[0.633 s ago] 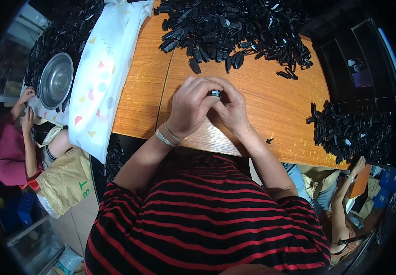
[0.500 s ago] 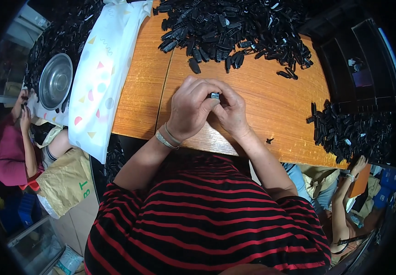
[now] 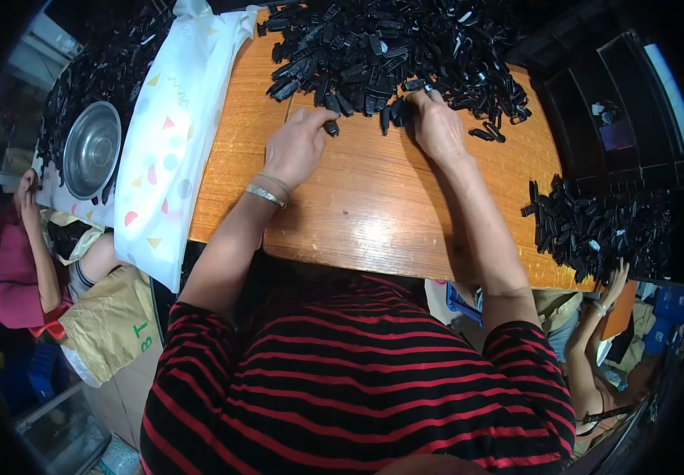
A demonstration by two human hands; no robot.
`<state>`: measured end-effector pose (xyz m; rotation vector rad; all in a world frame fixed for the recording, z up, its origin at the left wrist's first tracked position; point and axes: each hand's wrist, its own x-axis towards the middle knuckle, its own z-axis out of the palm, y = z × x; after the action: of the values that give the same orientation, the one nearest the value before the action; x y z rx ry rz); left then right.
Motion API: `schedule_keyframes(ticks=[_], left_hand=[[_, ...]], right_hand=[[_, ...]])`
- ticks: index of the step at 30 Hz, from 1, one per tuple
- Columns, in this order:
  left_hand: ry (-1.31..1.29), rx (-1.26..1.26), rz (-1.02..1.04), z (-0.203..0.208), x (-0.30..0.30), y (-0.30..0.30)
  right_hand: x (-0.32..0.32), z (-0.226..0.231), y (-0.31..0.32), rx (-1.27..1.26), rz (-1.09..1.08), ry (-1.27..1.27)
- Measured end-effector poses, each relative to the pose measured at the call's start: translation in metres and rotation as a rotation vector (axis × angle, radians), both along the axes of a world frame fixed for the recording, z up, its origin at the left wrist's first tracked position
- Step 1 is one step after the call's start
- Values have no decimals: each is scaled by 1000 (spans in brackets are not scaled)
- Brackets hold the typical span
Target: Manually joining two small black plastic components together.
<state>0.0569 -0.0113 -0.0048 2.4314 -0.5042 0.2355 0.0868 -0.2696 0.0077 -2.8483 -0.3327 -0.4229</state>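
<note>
We see our left hand (image 3: pixel 298 146) pinching one small black plastic piece (image 3: pixel 331 127) on the wooden worktop (image 3: pixel 374 206), our right hand (image 3: pixel 437 123) closing on the big black heap (image 3: pixel 389 47). Most pieces look unhandled; a smaller pile (image 3: pixel 595 226) lies well apart.

- Both forearms come up from the lower edge and spread apart, bare below striped short sleeves.
- The left hand (image 3: pixel 298 146) lies knuckles up, fingers curled, a thin band round the wrist.
- The right hand (image 3: pixel 437 123) reaches further forward, palm down; its fingertips are too hidden to tell whether they pinch.
</note>
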Motion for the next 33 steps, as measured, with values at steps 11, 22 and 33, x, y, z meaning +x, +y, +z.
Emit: schedule_keyframes(ticks=[11,22,33], left_hand=[[-11,86,-59,4,1,11],[-40,69,27,6,-10,19],[335,-654,-151,6,-26,-1]], right_hand=[[-30,6,10,103,256,74],[-39,3,19,-13,223,104],[-62,33,46,674,302,389]])
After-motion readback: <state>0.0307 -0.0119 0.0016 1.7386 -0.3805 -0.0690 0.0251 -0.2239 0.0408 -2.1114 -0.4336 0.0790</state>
